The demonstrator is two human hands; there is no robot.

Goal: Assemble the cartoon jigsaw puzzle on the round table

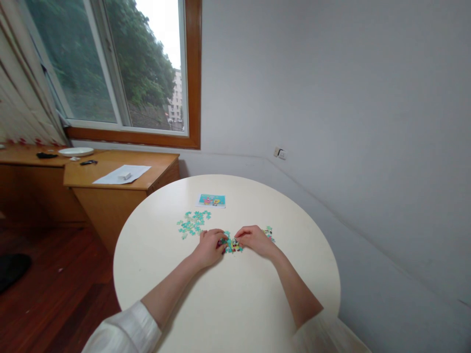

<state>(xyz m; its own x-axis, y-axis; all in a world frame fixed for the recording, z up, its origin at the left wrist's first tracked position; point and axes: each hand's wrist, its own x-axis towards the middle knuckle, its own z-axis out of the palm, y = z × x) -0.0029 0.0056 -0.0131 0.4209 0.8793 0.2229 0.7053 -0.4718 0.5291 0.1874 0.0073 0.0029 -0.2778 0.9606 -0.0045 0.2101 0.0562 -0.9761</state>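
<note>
A small, partly joined jigsaw puzzle [232, 246] in teal, yellow and red lies on the round table in front of me. My left hand [212, 247] is curled round its left edge, with thumb and fingertips against the pieces. From the other side my right hand [256, 240] pinches at the puzzle's upper right part, where a small puzzle piece [236, 240] shows at the fingertips. Part of the puzzle is hidden under both hands. A few loose pieces [270, 232] lie just beyond my right hand, partly covered by it.
Loose teal pieces [192, 223] are spread at the back left of the white table [235, 304]. Behind them lies a picture card [211, 200] with cartoon figures. A wooden desk [106, 196] with a paper sheet [123, 174] stands left, and a wall [331, 122] rises on the right.
</note>
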